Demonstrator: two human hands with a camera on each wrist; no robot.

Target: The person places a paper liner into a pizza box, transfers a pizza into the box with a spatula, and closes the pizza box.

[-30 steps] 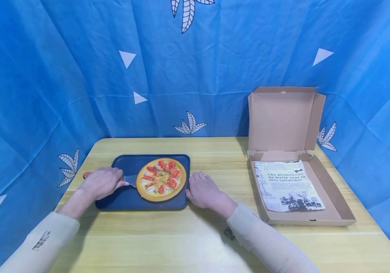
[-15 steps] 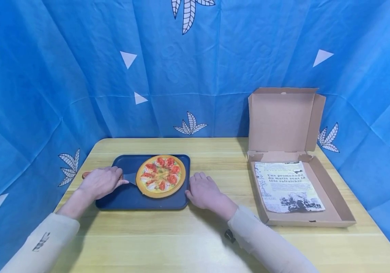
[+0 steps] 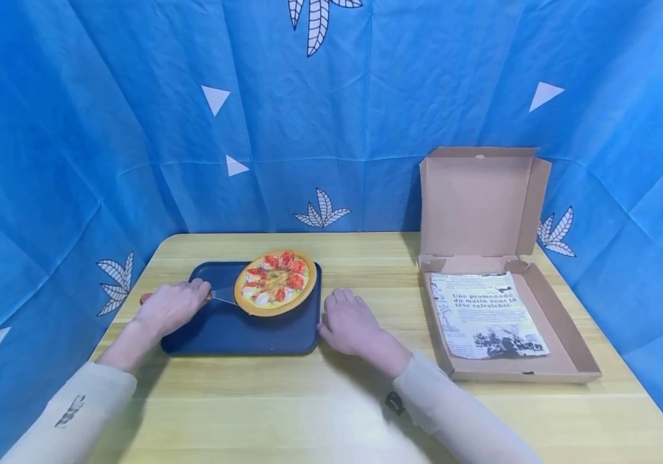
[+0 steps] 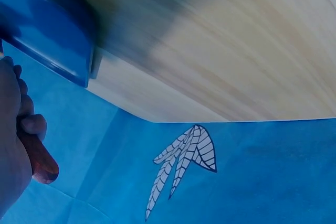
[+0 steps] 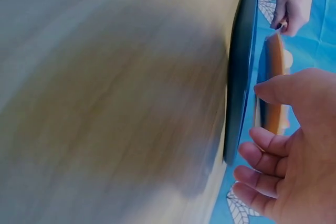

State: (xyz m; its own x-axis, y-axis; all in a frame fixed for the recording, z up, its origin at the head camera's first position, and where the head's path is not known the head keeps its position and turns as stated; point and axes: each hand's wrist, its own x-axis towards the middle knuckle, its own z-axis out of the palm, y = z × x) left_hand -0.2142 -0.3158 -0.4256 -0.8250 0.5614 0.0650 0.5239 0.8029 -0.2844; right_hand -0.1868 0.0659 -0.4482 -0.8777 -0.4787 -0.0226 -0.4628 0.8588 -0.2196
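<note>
I'd call it the lifting step: left hand (image 3: 170, 309) gripping the spatula (image 3: 224, 295), right hand (image 3: 351, 322) loose-fingered, the tilted pizza (image 3: 276, 283) wanting levelling next.

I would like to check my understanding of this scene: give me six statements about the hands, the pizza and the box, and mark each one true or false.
1. The left hand grips the spatula that bears the pizza. True.
2. The right hand is beside the tray, holding nothing. True.
3. The pizza lies flat on the tray. False: the spatula holds it above the tray.
4. The cardboard box is open, with paper inside. True.
5. The paper is blank. False: it bears printed text.
6. The box stands left of the tray. False: it stands to the right.
</note>
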